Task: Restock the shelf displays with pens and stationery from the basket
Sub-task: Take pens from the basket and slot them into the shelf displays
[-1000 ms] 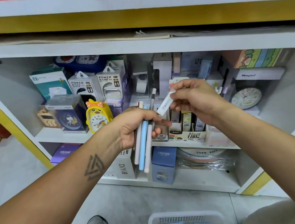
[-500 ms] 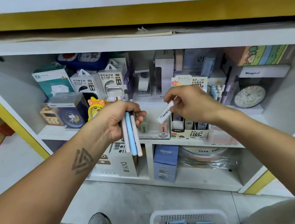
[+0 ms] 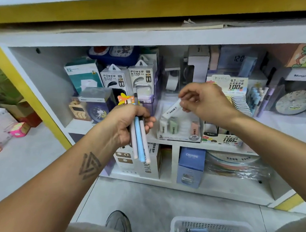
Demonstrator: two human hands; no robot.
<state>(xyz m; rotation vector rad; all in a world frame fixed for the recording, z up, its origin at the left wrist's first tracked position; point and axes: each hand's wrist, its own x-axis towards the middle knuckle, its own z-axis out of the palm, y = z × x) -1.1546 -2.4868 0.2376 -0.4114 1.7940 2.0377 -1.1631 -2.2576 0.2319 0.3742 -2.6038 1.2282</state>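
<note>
Both hands work in front of the white display tray (image 3: 179, 134) on the middle shelf. Left of the tray, the left hand (image 3: 128, 124) is clamped round a bundle of pens (image 3: 139, 142): 3 pastel barrels, 1 blue between 2 pale ones, hang below the fist, and a dark tip pokes out above; any others are hidden by the fingers. Just above the tray, the right hand (image 3: 207, 101) pinches 1 small white eraser (image 3: 172, 110), its label too blurred to read. Inside the tray stand 3 erasers (image 3: 172, 127), partly masked by its front lip. Below the tray, the white basket (image 3: 209, 224) is cut off by the bottom edge, its contents hard to count.
</note>
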